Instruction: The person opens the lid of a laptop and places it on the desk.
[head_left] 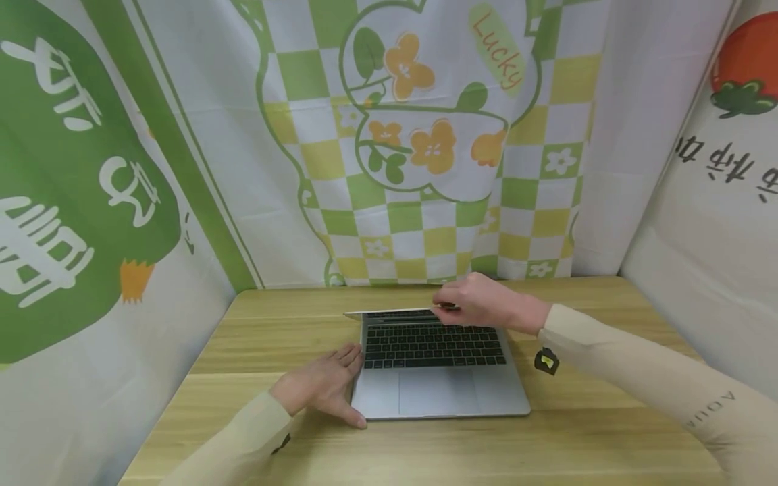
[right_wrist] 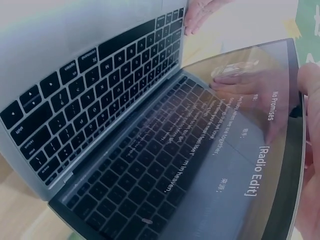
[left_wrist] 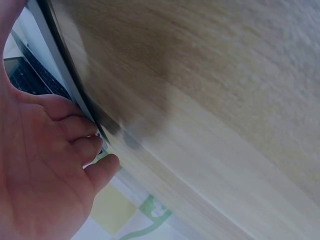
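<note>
A silver laptop [head_left: 492,398] with black keys lies on the wooden table, its lid [head_left: 389,312] raised partway and seen nearly edge-on from the head. My right hand [head_left: 486,302] pinches the lid's top edge, right of its middle. In the right wrist view, the screen [right_wrist: 270,120] is lit with lines of text and reflects the keyboard [right_wrist: 100,80]. Beside the base's left edge, my left hand [head_left: 325,383] rests with thumb near the front corner and fingers along the side. The left wrist view shows its fingers [left_wrist: 75,125] against the laptop's edge.
The wooden table [head_left: 279,324] extends on all sides of the laptop. Behind it hangs a green, yellow and white checked curtain [head_left: 404,216]. Printed fabric hangs at the left [head_left: 61,202] and right [head_left: 717,223]. A small dark device [head_left: 546,361] sits under my right wrist.
</note>
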Demonstrator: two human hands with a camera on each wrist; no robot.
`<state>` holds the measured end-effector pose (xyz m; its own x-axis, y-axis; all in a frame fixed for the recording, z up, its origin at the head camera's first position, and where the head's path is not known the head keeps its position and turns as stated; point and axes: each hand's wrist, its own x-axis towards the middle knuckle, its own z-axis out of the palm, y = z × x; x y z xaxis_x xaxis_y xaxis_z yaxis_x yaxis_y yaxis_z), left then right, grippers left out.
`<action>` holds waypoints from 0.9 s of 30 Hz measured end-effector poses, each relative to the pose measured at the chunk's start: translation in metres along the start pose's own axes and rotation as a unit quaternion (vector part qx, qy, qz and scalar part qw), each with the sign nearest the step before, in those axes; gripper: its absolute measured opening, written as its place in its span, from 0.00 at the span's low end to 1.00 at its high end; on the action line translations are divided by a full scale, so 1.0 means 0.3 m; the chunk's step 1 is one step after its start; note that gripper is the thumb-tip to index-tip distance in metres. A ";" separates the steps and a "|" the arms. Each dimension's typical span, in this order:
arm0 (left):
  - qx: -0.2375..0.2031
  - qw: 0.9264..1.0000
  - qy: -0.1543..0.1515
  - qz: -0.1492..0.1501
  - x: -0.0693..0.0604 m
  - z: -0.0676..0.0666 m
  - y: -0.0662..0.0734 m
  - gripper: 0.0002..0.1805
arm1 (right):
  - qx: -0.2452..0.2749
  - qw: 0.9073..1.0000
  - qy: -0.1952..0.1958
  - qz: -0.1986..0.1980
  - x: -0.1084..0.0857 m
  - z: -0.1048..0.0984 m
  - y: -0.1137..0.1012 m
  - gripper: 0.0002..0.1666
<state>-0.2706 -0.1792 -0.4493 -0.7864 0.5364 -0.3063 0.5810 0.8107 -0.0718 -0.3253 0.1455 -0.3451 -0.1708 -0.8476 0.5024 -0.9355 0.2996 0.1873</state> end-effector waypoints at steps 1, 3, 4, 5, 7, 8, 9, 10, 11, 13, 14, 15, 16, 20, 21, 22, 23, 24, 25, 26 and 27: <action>0.001 1.000 0.001 0.000 0.000 -0.002 0.000 0.71 | -0.001 1.000 -0.003 0.012 0.002 -0.002 0.004 0.04; 0.000 1.000 0.001 -0.002 -0.001 -0.005 -0.001 0.71 | 0.000 0.999 -0.008 0.033 0.005 -0.008 0.010 0.05; 0.000 1.000 0.001 -0.003 -0.002 -0.006 0.000 0.71 | 0.003 0.999 -0.011 0.043 0.007 -0.011 0.013 0.06; -0.001 1.000 0.001 -0.003 -0.002 -0.006 0.001 0.71 | 0.008 0.999 -0.012 0.052 0.008 -0.014 0.016 0.07; -0.001 1.000 0.003 -0.004 -0.002 -0.005 0.002 0.71 | 0.014 0.998 -0.014 0.064 0.013 -0.017 0.024 0.08; -0.001 1.000 0.004 -0.005 -0.002 -0.005 0.003 0.71 | 0.017 0.997 -0.015 0.069 0.015 -0.018 0.029 0.08; -0.001 1.000 0.005 -0.006 -0.003 -0.005 0.004 0.71 | 0.020 0.997 -0.016 0.074 0.017 -0.018 0.034 0.08; -0.002 1.000 0.005 -0.007 -0.003 -0.004 0.005 0.71 | 0.022 0.996 -0.018 0.079 0.018 -0.018 0.039 0.08; -0.003 1.000 0.006 -0.007 -0.003 -0.004 0.006 0.71 | 0.024 0.996 -0.020 0.084 0.019 -0.018 0.043 0.09; -0.005 1.000 0.006 -0.006 -0.003 -0.003 0.008 0.71 | 0.027 0.995 -0.023 0.090 0.020 -0.020 0.052 0.09; -0.006 1.000 0.006 -0.005 -0.003 -0.003 0.008 0.71 | 0.029 0.995 -0.025 0.092 0.020 -0.022 0.055 0.09; -0.007 1.000 0.006 -0.003 -0.003 -0.003 0.009 0.71 | 0.031 0.995 -0.026 0.094 0.020 -0.024 0.059 0.09; -0.009 1.000 0.006 -0.001 -0.003 -0.003 0.009 0.71 | 0.031 0.995 -0.026 0.095 0.021 -0.025 0.062 0.09; -0.021 1.000 0.004 0.000 0.000 -0.003 0.008 0.71 | 0.018 0.994 -0.019 0.102 0.029 -0.031 0.080 0.12; -0.024 1.000 0.003 -0.002 0.000 -0.004 0.007 0.71 | 0.014 0.994 -0.016 0.106 0.032 -0.032 0.086 0.12; -0.026 1.000 0.002 -0.004 0.002 -0.003 0.005 0.71 | 0.009 0.994 -0.015 0.111 0.036 -0.033 0.090 0.13; -0.026 1.000 0.001 -0.005 0.002 -0.003 0.003 0.72 | 0.006 0.993 -0.014 0.116 0.040 -0.033 0.094 0.13; -0.025 1.000 0.001 -0.006 0.003 -0.003 0.001 0.72 | 0.003 0.993 -0.012 0.120 0.043 -0.034 0.096 0.13; -0.024 1.000 0.000 -0.007 0.004 -0.003 -0.001 0.72 | 0.001 0.992 -0.012 0.125 0.046 -0.035 0.100 0.13; -0.020 1.000 0.001 -0.006 0.005 -0.003 -0.002 0.72 | 0.001 0.991 -0.012 0.130 0.049 -0.037 0.101 0.13; -0.017 1.000 0.002 -0.005 0.004 -0.004 -0.004 0.72 | 0.002 0.991 -0.014 0.135 0.052 -0.039 0.103 0.13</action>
<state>-0.2725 -0.1791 -0.4484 -0.7930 0.5292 -0.3018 0.5655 0.8237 -0.0419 -0.3533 0.1466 -0.3217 -0.4245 -0.7484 0.5096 -0.8551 0.5165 0.0462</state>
